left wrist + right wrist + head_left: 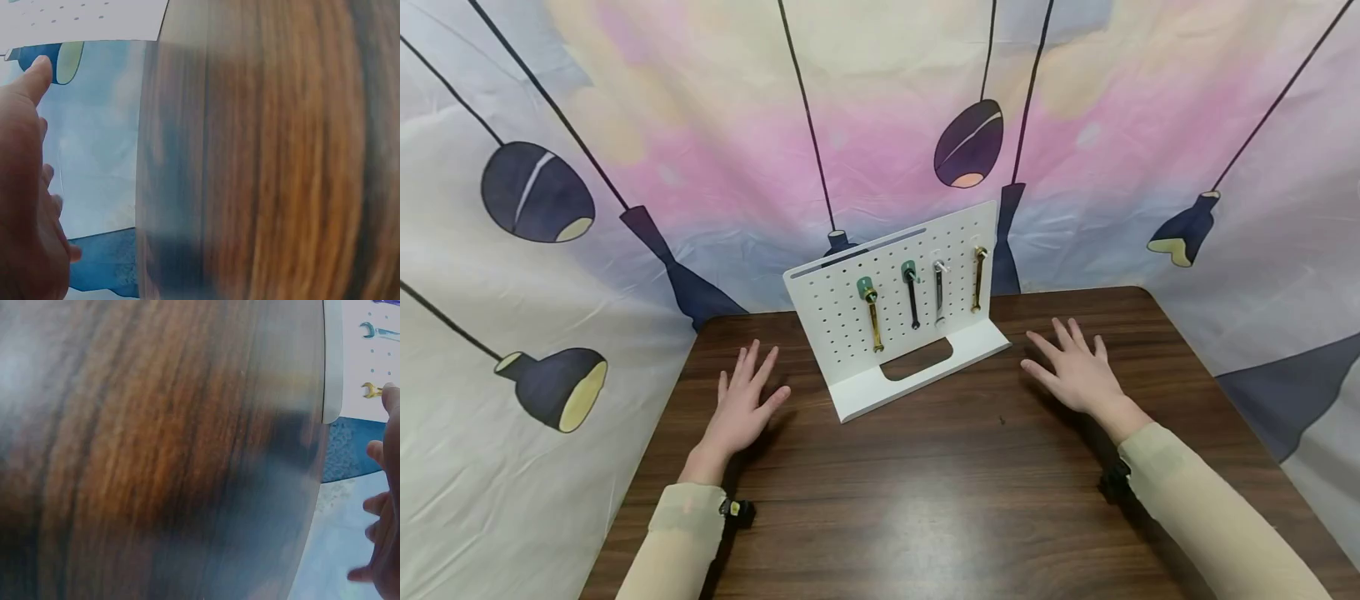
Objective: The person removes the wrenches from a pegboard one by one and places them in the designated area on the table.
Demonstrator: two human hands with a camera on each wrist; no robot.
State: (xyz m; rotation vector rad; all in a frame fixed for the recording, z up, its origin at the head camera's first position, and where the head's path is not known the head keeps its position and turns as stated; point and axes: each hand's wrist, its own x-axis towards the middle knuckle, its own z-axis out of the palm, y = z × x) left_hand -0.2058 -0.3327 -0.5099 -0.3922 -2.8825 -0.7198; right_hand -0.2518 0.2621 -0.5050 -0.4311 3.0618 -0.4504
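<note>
A white pegboard stand (pixel 838 333) sits angled on the brown table. From its pegs hang a gold wrench (pixel 874 321) at the left, a black wrench (pixel 913 302), a silver wrench (pixel 939 293) and another gold wrench (pixel 978 283) at the right. My left hand (pixel 739 412) is left of the stand, fingers spread and holding nothing. To the right of the stand is my right hand (pixel 1081 377), also spread and holding nothing. Lower ends of the silver wrench (pixel 377 330) and right gold wrench (pixel 369 391) show in the right wrist view.
The wooden table (pixel 880 492) has rounded far corners. Behind it hangs a cloth backdrop (pixel 715 100) painted with dark lamps. A small dark speck (pixel 1002 421) lies right of the stand's base. Each wrist wears a small black camera, the left one (pixel 741 512) near the sleeve.
</note>
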